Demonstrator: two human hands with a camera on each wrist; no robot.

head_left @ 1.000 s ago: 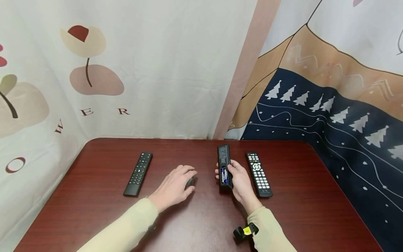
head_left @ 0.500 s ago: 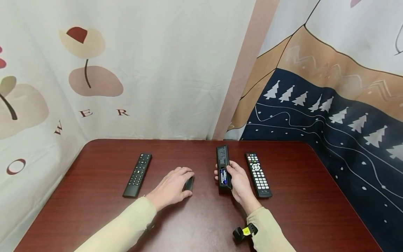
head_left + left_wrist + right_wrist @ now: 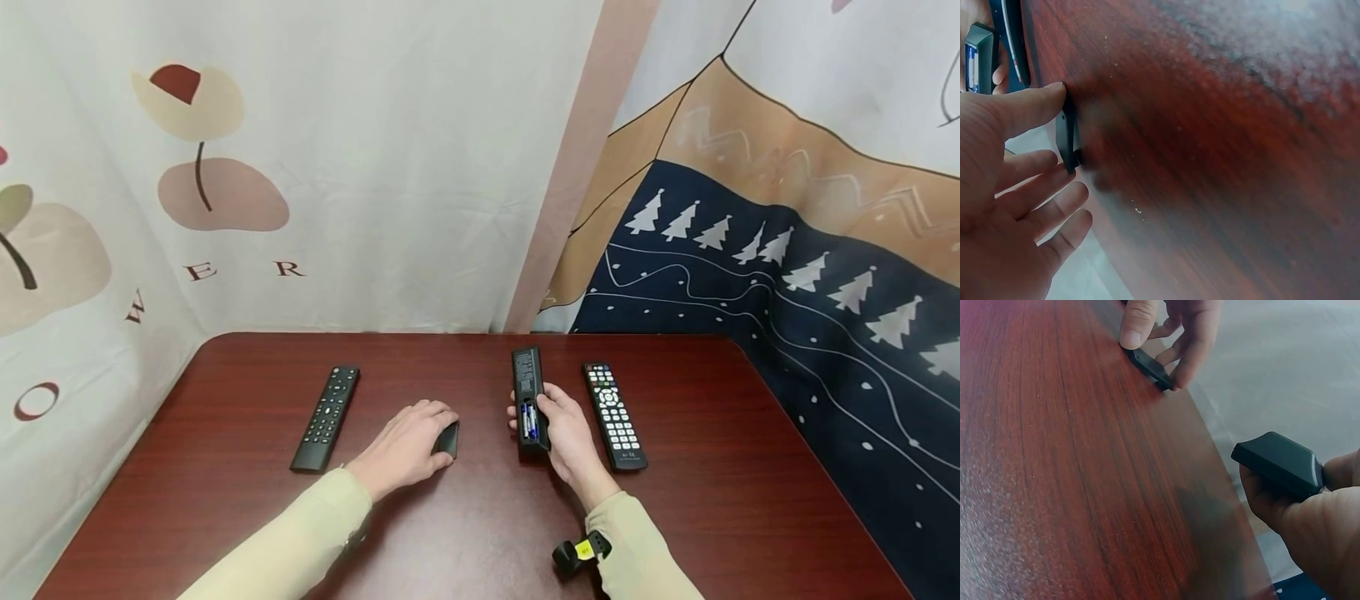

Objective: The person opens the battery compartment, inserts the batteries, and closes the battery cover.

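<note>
My left hand pinches a small black battery cover just at the tabletop. In the left wrist view, the thumb is at one end of the cover and fingertips are at the other. My right hand grips a black remote control with its back facing up. The remote's battery compartment is uncovered, and batteries with blue wrapping show inside. From the right wrist, only the lower end of this remote is seen, held above the table edge.
On the reddish-brown table, a black remote lies at the left. Another remote with white buttons lies right of my right hand. Printed curtains hang behind the table. A black strap device is on my right wrist.
My left hand has shifted slightly left, and more of the battery cover shows beside its fingers. The right hand keeps its grip on the remote, nearly still.
</note>
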